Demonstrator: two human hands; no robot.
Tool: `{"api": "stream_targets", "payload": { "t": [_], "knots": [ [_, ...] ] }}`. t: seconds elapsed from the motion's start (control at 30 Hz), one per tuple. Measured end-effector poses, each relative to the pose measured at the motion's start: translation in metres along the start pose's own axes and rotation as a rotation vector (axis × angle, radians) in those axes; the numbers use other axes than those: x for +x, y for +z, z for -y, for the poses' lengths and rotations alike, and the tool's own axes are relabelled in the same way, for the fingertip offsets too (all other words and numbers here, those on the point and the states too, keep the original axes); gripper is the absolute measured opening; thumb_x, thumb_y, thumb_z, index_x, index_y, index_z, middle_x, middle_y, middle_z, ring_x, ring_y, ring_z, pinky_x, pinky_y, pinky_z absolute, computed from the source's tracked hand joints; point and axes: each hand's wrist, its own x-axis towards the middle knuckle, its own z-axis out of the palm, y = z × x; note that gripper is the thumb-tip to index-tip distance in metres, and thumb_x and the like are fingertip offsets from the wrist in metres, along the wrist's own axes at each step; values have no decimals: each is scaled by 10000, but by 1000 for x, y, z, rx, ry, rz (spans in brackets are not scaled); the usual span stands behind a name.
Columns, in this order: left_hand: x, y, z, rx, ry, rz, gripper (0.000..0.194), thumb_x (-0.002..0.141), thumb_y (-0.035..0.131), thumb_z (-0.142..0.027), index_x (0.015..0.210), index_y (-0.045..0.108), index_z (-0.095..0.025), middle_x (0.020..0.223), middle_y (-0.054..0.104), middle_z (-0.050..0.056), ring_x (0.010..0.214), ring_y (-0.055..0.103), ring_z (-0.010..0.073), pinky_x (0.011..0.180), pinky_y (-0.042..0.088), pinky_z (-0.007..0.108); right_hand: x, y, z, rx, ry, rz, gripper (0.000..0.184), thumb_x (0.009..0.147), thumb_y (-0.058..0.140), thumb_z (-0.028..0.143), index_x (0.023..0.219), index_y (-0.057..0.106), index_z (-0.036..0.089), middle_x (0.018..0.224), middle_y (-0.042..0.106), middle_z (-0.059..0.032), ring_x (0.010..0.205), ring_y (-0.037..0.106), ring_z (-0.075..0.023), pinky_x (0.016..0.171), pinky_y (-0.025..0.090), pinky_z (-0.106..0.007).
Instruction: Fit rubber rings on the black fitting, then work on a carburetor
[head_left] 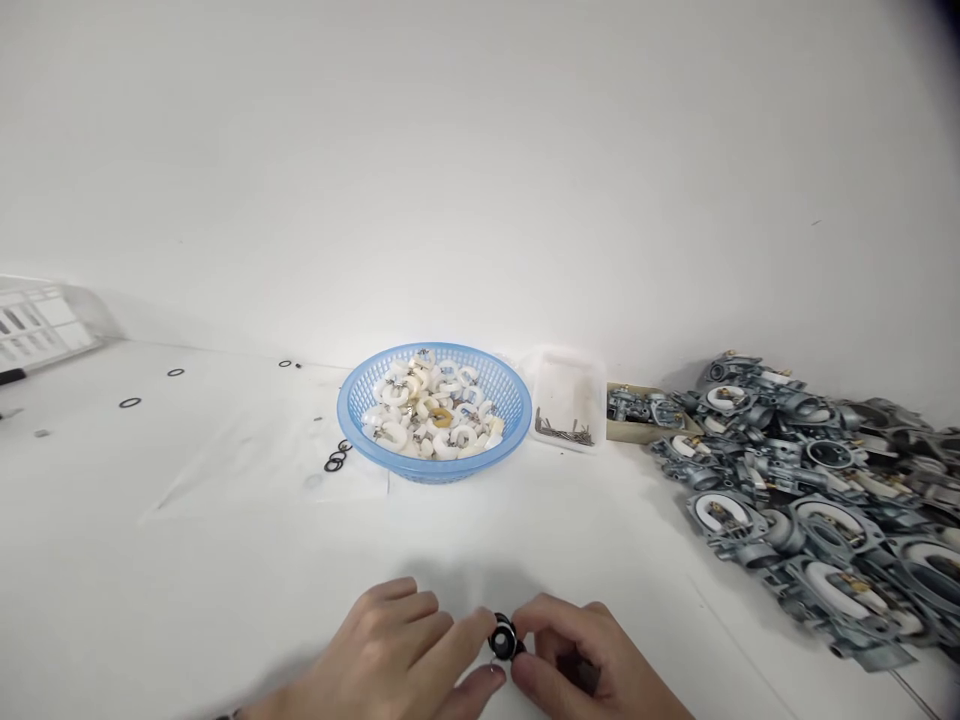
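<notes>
At the bottom middle, my left hand (420, 645) and my right hand (585, 655) meet over the white table. Between their fingertips is a small black round part (503, 638) with a lighter centre; its exact kind cannot be made out. My right thumb and index finger pinch it from the right side. From the left, my left index finger and thumb close on its edge, the other fingers curled. Something dark shows under my right fingers, mostly hidden. Beyond the hands stands a blue plastic basket (435, 466) of white carburetor floats (394, 432).
Right of the basket, a clear tray (568, 375) holds thin metal pins. A cardboard box (634, 432) and a big heap of metal carburetor bodies (810, 500) fill the right side. Black rubber rings (335, 461) lie left of the basket. A white rack (45, 325) stands far left.
</notes>
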Motion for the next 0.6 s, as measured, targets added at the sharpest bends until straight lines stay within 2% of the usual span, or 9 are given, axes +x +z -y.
{"api": "stream_targets", "payload": {
  "t": [0.2, 0.43, 0.6],
  "knots": [
    [1, 1, 2, -66, 13, 26, 154, 1070, 494, -199, 1127, 622, -133, 603, 585, -49, 472, 559, 135, 537, 508, 292, 2, 0, 1, 76, 38, 73, 317, 921, 645, 500, 909, 682, 185, 561, 368, 78, 520, 346, -97, 525, 286, -249],
    [6, -5, -6, -48, -13, -10, 192, 1014, 467, -74, 1087, 632, -141, 638, 639, -29, 506, 628, 140, 583, 540, 287, 0, 2, 6, 110, 38, 93, 243, 880, 675, 419, 863, 655, 178, 574, 362, 81, 527, 326, -88, 519, 254, -254],
    [5, -7, -7, -48, -29, -1, 227, 970, 449, -28, 969, 623, -174, 607, 618, -32, 490, 586, 136, 577, 509, 281, 0, 4, 7, 133, 100, 82, 199, 812, 710, 362, 807, 622, 184, 592, 350, 84, 540, 313, -83, 540, 261, -257]
  ]
}}
